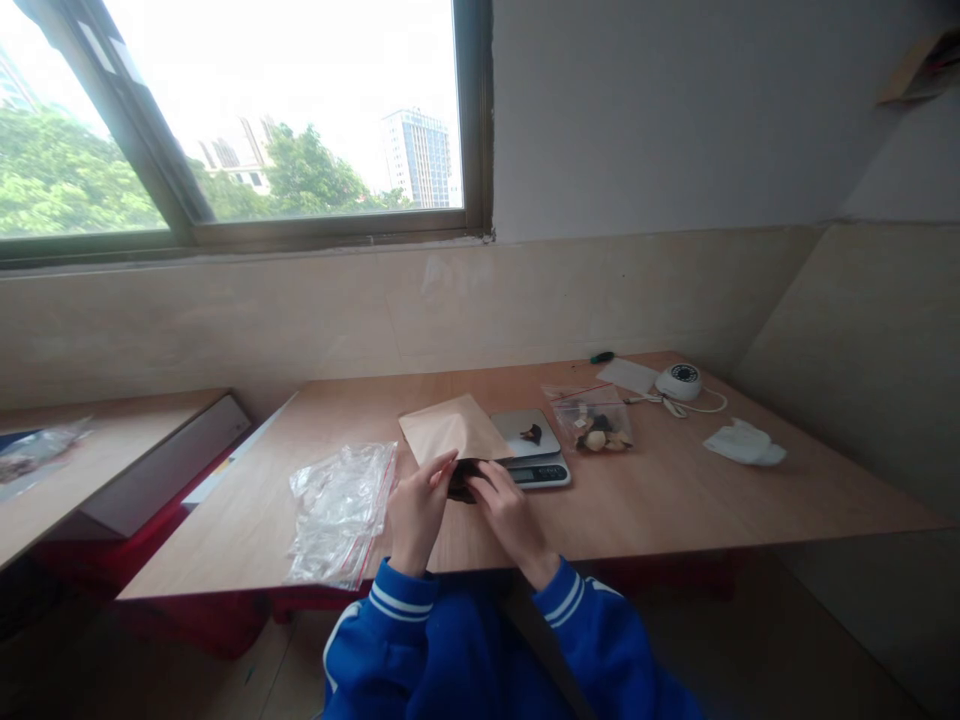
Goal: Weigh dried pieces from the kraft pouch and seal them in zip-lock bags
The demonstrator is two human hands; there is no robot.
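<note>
My left hand (420, 505) is closed on the near edge of a brown kraft paper bag (454, 425), thumb on top. My right hand (510, 505) has its fingers curled at the bag's near end, by a dark opening; whether anything sits inside cannot be made out. The bag tilts up toward the wall and partly covers a kitchen scale (555, 475) with a small display. On the scale's plate lies a small dark brown curled piece (532, 433).
Left of my hands lie clear zip bags (341, 515). A zip bag with dried pieces (596, 425) is right of the scale. Farther right are a white dome camera (679, 381) with cable, a white sheet (628, 375), and crumpled white plastic (744, 442). A green-handled tool (602, 357) lies behind.
</note>
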